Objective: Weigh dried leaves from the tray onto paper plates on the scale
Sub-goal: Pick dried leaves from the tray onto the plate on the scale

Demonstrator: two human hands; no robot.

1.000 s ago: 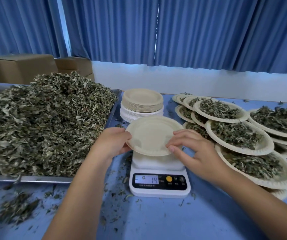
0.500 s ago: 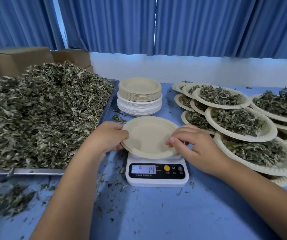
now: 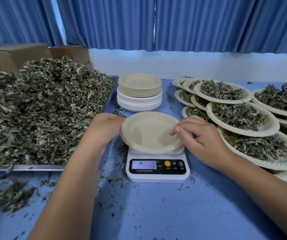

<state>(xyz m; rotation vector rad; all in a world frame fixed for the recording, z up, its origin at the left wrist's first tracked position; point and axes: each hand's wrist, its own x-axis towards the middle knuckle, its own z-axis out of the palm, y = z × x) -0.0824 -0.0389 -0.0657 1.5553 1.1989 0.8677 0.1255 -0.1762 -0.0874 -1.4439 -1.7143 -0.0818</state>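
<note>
An empty beige paper plate lies over the platform of a small white scale, slightly tilted. My left hand holds its left rim, with the fingers hidden behind the plate's edge. My right hand pinches the right rim, fingertips curled onto the plate's inside. The scale's lit display shows a low figure. To the left, a big heap of dried leaves fills a metal tray.
A stack of empty beige and white plates stands behind the scale. Several leaf-filled plates overlap in a pile on the right. Cardboard boxes sit at the back left. Loose leaf crumbs litter the blue table.
Both hands stay on the plate's rims; the right fingers have shifted further onto the plate. The scale's reading has dropped from 14 to a single digit. My view has moved slightly closer.
</note>
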